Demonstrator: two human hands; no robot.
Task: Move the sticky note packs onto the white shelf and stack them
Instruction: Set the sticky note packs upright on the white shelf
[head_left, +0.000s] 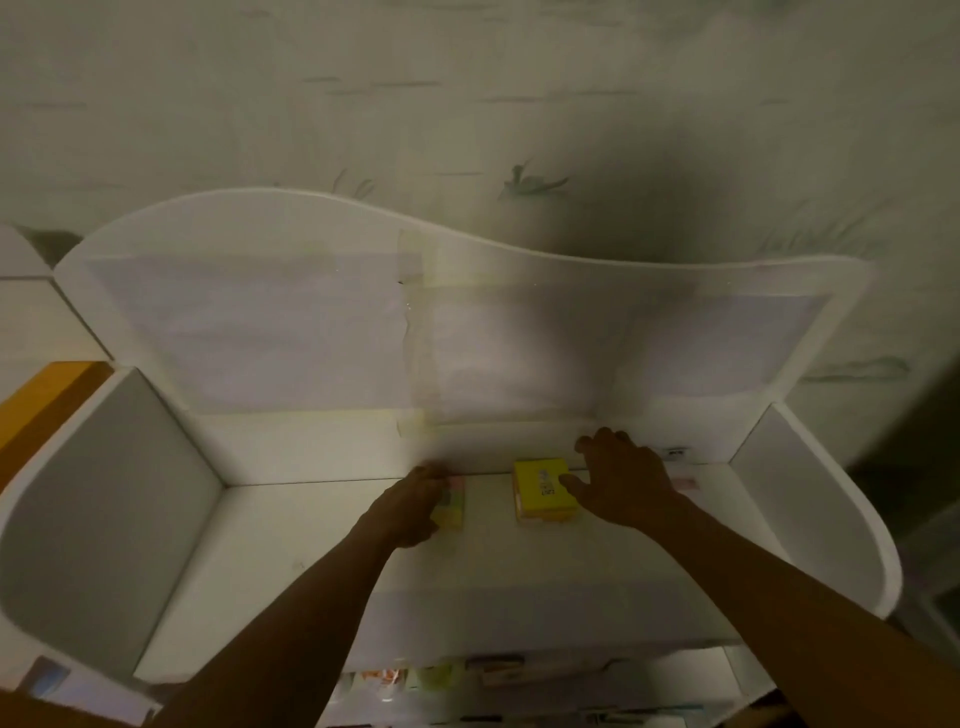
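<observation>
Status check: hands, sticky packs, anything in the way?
Left hand grips multicolour pack on white shelf. Right hand open beside yellow pack, not gripping. Packs apart, unstacked. Nothing between them.

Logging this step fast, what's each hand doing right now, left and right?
Left hand: fingers curled on a multicoloured pastel sticky note pack on the white shelf.
Right hand: open, fingers spread, beside the yellow square sticky note pack.
</observation>
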